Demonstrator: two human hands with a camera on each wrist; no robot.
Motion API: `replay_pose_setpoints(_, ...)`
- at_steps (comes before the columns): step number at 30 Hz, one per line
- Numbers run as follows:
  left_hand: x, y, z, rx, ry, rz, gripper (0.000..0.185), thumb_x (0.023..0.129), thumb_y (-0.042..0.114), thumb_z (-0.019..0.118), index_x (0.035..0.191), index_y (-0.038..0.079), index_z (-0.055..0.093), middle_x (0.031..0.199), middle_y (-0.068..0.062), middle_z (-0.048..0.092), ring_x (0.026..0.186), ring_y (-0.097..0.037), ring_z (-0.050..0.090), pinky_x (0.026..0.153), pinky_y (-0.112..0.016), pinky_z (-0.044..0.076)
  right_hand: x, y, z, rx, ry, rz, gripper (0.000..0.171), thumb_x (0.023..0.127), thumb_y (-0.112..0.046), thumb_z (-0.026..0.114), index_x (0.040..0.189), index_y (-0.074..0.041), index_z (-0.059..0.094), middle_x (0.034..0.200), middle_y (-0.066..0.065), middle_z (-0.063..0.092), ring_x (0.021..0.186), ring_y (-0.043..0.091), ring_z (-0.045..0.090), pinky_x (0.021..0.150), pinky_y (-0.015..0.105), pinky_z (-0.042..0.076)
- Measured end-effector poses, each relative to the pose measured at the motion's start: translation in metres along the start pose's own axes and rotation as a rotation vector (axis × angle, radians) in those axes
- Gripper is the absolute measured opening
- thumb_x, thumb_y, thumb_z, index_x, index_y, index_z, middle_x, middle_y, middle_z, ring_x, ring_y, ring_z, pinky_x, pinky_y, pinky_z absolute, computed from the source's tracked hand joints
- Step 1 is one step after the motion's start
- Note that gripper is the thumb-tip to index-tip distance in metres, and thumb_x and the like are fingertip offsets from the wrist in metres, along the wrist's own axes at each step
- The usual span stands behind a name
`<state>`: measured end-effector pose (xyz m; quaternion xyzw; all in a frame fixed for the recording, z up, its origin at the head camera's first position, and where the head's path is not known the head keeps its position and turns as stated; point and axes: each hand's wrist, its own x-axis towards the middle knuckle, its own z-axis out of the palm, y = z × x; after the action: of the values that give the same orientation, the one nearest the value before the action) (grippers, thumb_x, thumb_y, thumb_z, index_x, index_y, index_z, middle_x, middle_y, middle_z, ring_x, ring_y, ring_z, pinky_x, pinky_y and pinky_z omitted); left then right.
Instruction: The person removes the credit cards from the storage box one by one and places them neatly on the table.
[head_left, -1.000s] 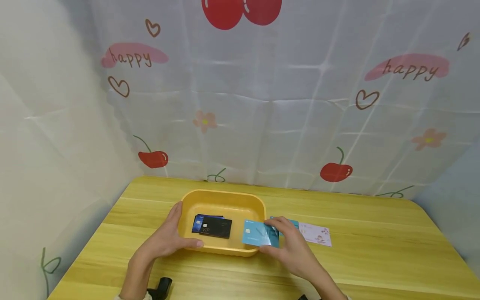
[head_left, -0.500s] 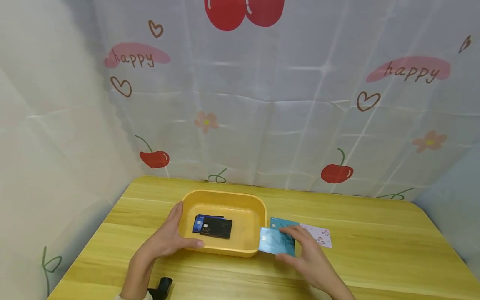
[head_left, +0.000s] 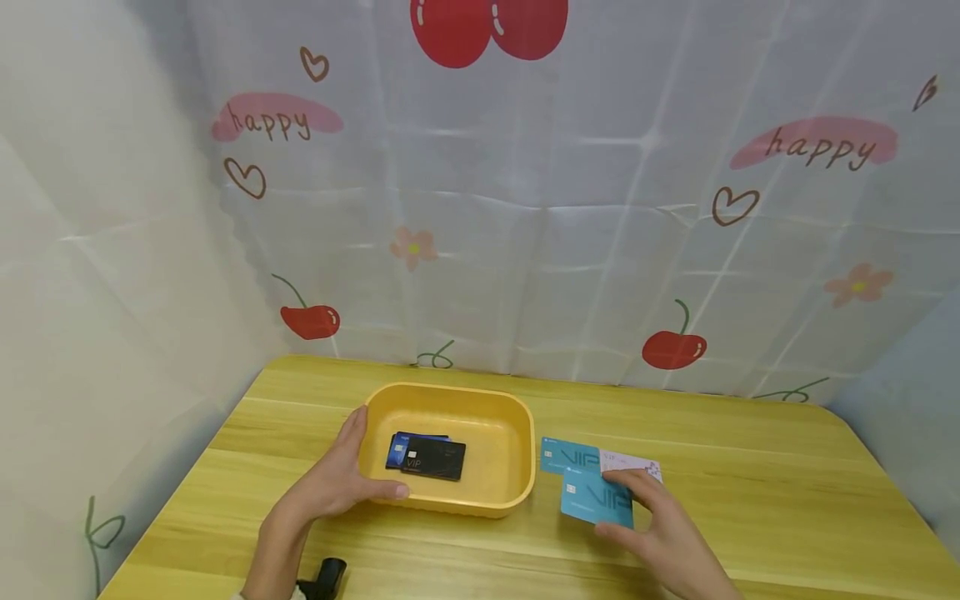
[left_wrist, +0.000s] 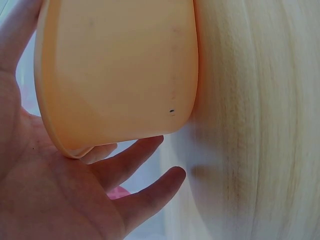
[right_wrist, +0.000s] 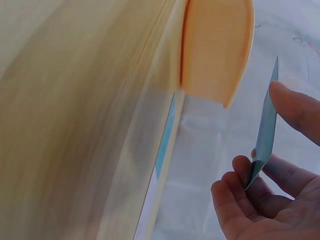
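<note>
My left hand [head_left: 333, 479] grips the left end of a yellow plastic basin [head_left: 517, 492], thumb on the front rim and fingers along its side. In the left wrist view, fingers [left_wrist: 150, 200] spread behind the basin's wall. Inside it lie a black VIP card [head_left: 438, 461] and a blue card [head_left: 397, 450] partly under it. My right hand [head_left: 667, 533] pinches a teal VIP card [head_left: 592, 497] between thumb and fingers, right of the basin. Seen edge-on in the right wrist view, that teal card [right_wrist: 267, 125] is held above the table.
On the wooden table [head_left: 757, 500], a second teal VIP card [head_left: 562, 454] and a pale floral card [head_left: 630, 463] lie right of the basin, partly overlapped by the held card. A white curtain [head_left: 540, 283] with cherry prints hangs behind. A black device [head_left: 327, 575] sits by the left wrist.
My right hand has moved the teal card rightward and toward me, from over the basin's right rim to beside the cards on the table. The left hand keeps its hold.
</note>
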<state>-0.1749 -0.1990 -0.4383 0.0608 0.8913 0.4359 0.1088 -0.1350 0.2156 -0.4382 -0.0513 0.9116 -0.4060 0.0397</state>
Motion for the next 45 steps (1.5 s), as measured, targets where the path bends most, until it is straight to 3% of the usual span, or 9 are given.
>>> replay_pose_setpoints(5, -0.001, 0.001, 0.0, 0.001, 0.004, 0.002, 0.136, 0.071, 0.044, 0.088, 0.154, -0.006, -0.007, 0.16, -0.028, -0.008, 0.146, -0.046, 0.0, 0.113, -0.061, 0.01, -0.003, 0.01, -0.012, 0.001, -0.027, 0.04, 0.069, 0.079, -0.028, 0.084, 0.137, -0.003, 0.055, 0.146, 0.024, 0.043, 0.14, 0.049, 0.024, 0.105, 0.06, 0.035)
replay_pose_setpoints(12, -0.001, -0.001, 0.0, -0.005, -0.006, -0.006, 0.135, 0.072, 0.043, 0.087, 0.153, -0.007, -0.008, 0.16, -0.028, -0.01, 0.146, -0.046, -0.002, 0.113, -0.062, 0.009, -0.005, 0.018, -0.02, -0.034, -0.013, 0.026, 0.068, 0.081, -0.028, 0.082, 0.137, -0.001, 0.055, 0.141, 0.023, 0.045, 0.126, 0.044, 0.045, 0.101, 0.058, 0.041)
replay_pose_setpoints(22, 0.004, -0.004, 0.002, -0.017, 0.012, 0.006, 0.135, 0.071, 0.044, 0.088, 0.154, -0.006, -0.007, 0.16, -0.027, -0.009, 0.146, -0.044, 0.0, 0.114, -0.061, 0.009, -0.006, 0.038, -0.036, -0.07, 0.053, -0.025, 0.065, 0.081, -0.026, 0.083, 0.132, 0.001, 0.056, 0.131, 0.018, 0.054, 0.114, 0.035, 0.051, 0.098, 0.059, 0.043)
replay_pose_setpoints(33, 0.002, -0.004, 0.002, -0.008, 0.003, 0.003, 0.134, 0.072, 0.043, 0.087, 0.154, -0.007, -0.007, 0.16, -0.027, -0.009, 0.146, -0.045, -0.001, 0.114, -0.061, 0.01, -0.008, 0.07, -0.061, -0.151, 0.02, 0.01, 0.065, 0.086, -0.025, 0.078, 0.136, 0.005, 0.05, 0.133, 0.025, 0.05, 0.111, 0.038, 0.05, 0.095, 0.062, 0.043)
replay_pose_setpoints(45, 0.0, -0.003, 0.001, -0.021, 0.001, 0.006, 0.135, 0.071, 0.044, 0.087, 0.154, -0.006, -0.007, 0.16, -0.027, -0.01, 0.146, -0.044, 0.0, 0.114, -0.061, 0.009, -0.004, 0.095, -0.074, -0.143, -0.015, 0.06, 0.068, 0.088, -0.025, 0.076, 0.137, 0.011, 0.046, 0.136, 0.032, 0.045, 0.116, 0.043, 0.047, 0.094, 0.063, 0.042)
